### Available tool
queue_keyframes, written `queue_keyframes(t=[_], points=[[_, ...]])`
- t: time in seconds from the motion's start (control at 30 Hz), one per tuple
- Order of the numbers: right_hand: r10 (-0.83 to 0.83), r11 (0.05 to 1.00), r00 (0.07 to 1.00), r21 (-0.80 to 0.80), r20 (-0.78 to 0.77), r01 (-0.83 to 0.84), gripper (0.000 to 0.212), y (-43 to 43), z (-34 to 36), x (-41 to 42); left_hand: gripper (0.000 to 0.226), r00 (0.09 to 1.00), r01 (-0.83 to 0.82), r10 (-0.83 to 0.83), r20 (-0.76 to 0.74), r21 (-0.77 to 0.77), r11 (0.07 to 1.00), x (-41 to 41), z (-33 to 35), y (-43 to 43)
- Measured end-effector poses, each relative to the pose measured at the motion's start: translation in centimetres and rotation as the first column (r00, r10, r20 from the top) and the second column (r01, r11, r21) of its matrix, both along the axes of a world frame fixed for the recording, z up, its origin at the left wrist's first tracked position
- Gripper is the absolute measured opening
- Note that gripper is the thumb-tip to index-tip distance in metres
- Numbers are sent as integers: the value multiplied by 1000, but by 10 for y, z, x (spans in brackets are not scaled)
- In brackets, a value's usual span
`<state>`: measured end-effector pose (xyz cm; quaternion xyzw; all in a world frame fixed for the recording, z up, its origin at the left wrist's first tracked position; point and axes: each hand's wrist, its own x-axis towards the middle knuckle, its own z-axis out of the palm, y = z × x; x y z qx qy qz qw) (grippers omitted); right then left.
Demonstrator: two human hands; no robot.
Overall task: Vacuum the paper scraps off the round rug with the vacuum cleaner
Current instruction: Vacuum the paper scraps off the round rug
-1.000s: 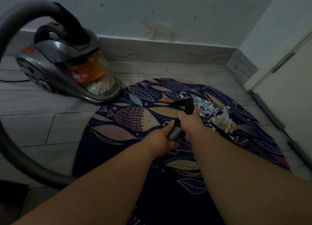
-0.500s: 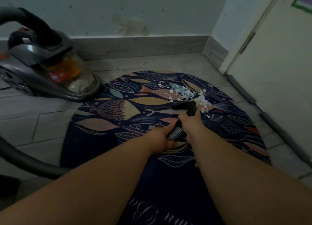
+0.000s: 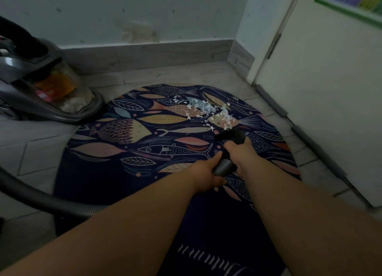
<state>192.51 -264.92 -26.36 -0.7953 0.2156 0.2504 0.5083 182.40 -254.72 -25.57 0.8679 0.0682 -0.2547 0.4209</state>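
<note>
Compared with a second ago, the black nozzle (image 3: 229,135) is sitting farther right on the round rug (image 3: 115,172) and nearer the person, now lying just at the near edge of the paper scraps (image 3: 206,110) rather than beside their left side; the view is also showing more of the white door (image 3: 330,89) and less of the vacuum cleaner (image 3: 41,85), whose body is now partly cut off at the left edge. The right hand (image 3: 240,153) is wrapping closed around the black neck of the nozzle, fingers curled under it and out of sight. The left hand (image 3: 203,175) is clenching the ribbed grey hose (image 3: 223,167) just behind the right, thumb lying along the top. Both hands are almost touching. The scraps are lying in a loose white heap on the far right part of the rug, over the fish pattern, well apart from the vacuum body, which is standing on the tiled floor (image 3: 31,151) at the rug's far left edge. The hose is curving across the floor at the left.
</note>
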Motion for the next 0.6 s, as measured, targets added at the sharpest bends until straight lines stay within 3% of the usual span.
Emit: queue_keyframes(t=[0.6], points=[[-30,999,995,-10,97,31,79,-72,-11,-2,86,994,93,-101,51,132,987,8,-12,-69]])
